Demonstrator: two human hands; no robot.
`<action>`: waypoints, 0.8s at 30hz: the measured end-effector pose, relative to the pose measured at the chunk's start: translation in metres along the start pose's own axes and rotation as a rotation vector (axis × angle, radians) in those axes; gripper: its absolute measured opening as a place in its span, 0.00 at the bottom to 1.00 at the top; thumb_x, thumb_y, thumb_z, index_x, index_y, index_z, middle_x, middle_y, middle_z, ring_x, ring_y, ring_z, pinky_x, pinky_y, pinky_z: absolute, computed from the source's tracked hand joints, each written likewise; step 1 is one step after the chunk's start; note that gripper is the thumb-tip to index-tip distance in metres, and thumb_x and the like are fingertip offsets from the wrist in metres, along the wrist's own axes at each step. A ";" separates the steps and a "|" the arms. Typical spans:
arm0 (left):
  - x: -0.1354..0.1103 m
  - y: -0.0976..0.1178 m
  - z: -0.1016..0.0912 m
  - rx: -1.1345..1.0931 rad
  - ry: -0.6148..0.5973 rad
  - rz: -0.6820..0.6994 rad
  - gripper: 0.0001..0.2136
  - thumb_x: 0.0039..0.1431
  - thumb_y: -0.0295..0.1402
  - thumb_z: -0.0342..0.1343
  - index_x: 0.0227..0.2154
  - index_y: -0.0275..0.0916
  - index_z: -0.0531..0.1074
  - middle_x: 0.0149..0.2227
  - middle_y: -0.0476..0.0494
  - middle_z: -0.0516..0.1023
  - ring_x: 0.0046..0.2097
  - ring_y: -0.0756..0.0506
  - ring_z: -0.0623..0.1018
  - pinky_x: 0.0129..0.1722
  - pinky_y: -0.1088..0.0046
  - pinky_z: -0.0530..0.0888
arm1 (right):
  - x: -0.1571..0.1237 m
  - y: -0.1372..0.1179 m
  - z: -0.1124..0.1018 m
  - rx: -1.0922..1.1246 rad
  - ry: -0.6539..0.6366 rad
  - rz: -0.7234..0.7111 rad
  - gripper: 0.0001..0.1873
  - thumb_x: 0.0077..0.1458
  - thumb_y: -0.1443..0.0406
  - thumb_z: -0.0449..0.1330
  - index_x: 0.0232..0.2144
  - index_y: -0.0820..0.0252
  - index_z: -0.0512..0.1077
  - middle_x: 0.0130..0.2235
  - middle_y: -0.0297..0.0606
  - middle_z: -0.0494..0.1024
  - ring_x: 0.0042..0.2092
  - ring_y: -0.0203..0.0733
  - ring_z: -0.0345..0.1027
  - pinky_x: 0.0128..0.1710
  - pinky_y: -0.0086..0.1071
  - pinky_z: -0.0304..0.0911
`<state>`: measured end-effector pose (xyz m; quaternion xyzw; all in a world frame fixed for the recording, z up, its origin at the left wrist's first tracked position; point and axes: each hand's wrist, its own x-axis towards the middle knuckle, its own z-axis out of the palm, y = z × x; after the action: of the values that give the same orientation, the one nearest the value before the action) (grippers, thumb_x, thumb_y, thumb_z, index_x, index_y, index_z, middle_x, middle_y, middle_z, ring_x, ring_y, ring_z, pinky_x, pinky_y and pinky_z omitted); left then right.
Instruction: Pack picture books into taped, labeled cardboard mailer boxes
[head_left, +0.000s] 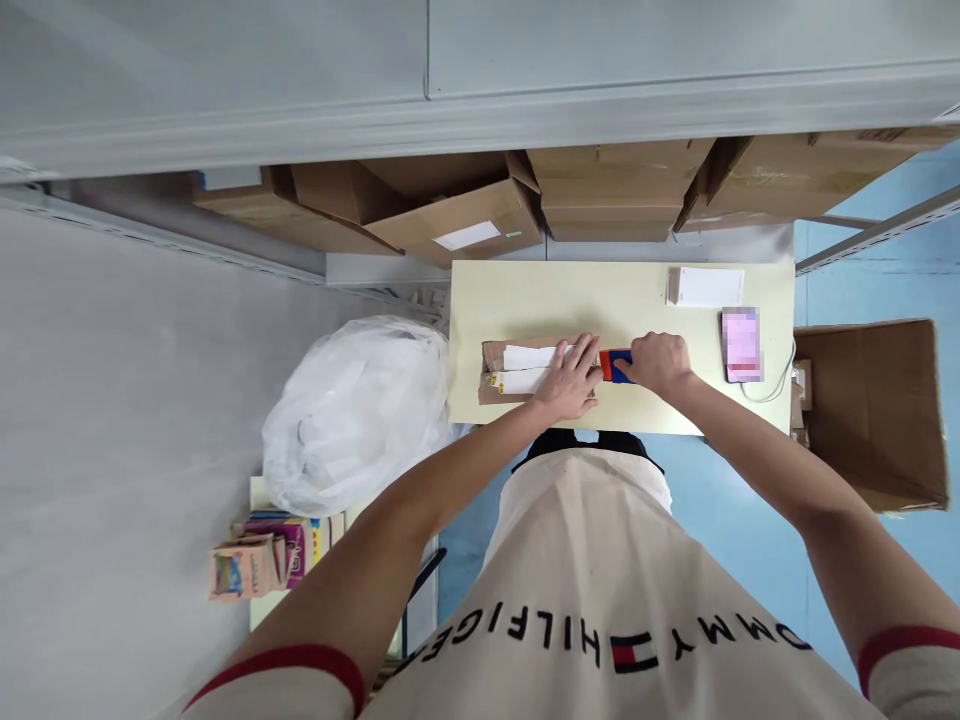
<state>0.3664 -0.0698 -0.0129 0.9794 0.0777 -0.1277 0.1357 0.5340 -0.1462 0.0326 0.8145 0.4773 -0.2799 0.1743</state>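
A small, flat cardboard box (491,392) with white labels or paper on top lies on the pale tabletop (555,300). Across its right part rests my left hand (571,378), fingers extended and pressing down. My right hand (660,362) is closed around a blue-and-red handheld tool (616,366). The tool's red end is at the right end of the cardboard box, close to my left fingertips. The rest of the tool is covered by my right hand, so its exact kind cannot be made out.
A stack of white cards or labels (709,287) and a phone (741,345) with a cable lie on the table's right. Cardboard boxes (607,185) line the shelf behind. An open carton (874,415) stands right; a white plastic bag (360,410) sits left.
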 end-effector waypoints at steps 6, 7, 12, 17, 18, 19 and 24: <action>0.008 0.009 -0.002 -0.009 -0.034 -0.055 0.26 0.47 0.45 0.67 0.50 0.41 0.76 0.69 0.34 0.54 0.70 0.25 0.46 0.65 0.38 0.42 | -0.001 -0.019 0.004 -0.028 -0.039 -0.027 0.14 0.62 0.64 0.54 0.39 0.67 0.77 0.40 0.56 0.81 0.42 0.55 0.77 0.39 0.40 0.65; 0.008 0.010 -0.001 -0.030 -0.032 -0.057 0.26 0.47 0.46 0.67 0.49 0.40 0.77 0.69 0.34 0.53 0.70 0.25 0.46 0.65 0.37 0.41 | -0.004 -0.013 0.010 -0.011 -0.035 0.000 0.15 0.63 0.62 0.53 0.40 0.67 0.77 0.39 0.57 0.81 0.42 0.55 0.77 0.39 0.40 0.65; 0.005 0.000 0.000 -0.346 0.103 -0.048 0.46 0.45 0.55 0.65 0.65 0.39 0.59 0.72 0.28 0.41 0.71 0.26 0.43 0.65 0.39 0.44 | -0.027 0.026 0.056 0.203 0.207 0.262 0.27 0.64 0.49 0.47 0.41 0.67 0.73 0.37 0.55 0.80 0.39 0.52 0.76 0.36 0.37 0.62; -0.036 -0.044 0.000 -0.547 0.437 -0.233 0.39 0.61 0.54 0.49 0.68 0.36 0.49 0.72 0.28 0.37 0.72 0.33 0.39 0.67 0.44 0.44 | -0.028 0.047 0.115 0.331 0.285 0.406 0.16 0.62 0.67 0.46 0.46 0.71 0.68 0.39 0.56 0.78 0.42 0.55 0.73 0.41 0.42 0.61; -0.048 -0.055 0.004 -0.555 0.511 -0.352 0.37 0.63 0.53 0.47 0.68 0.36 0.50 0.72 0.29 0.37 0.72 0.33 0.38 0.67 0.43 0.41 | -0.027 0.049 0.124 0.355 0.279 0.435 0.16 0.61 0.68 0.46 0.47 0.72 0.67 0.40 0.57 0.77 0.43 0.56 0.72 0.42 0.43 0.62; -0.061 -0.065 0.009 -0.577 0.574 -0.479 0.37 0.63 0.53 0.47 0.68 0.36 0.49 0.72 0.30 0.36 0.72 0.33 0.36 0.67 0.43 0.40 | -0.025 0.050 0.132 0.376 0.270 0.457 0.17 0.61 0.69 0.45 0.47 0.72 0.67 0.41 0.58 0.77 0.44 0.56 0.72 0.43 0.45 0.62; -0.114 -0.096 0.051 -0.993 0.593 -0.835 0.42 0.58 0.58 0.49 0.69 0.39 0.47 0.72 0.35 0.40 0.72 0.36 0.43 0.70 0.53 0.44 | -0.031 0.050 0.151 0.399 0.341 0.450 0.23 0.58 0.68 0.49 0.55 0.74 0.63 0.49 0.63 0.74 0.51 0.62 0.69 0.49 0.50 0.62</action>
<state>0.2281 -0.0060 -0.0529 0.6837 0.5291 0.1532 0.4787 0.5226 -0.2744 -0.0653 0.9524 0.2440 -0.1822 -0.0135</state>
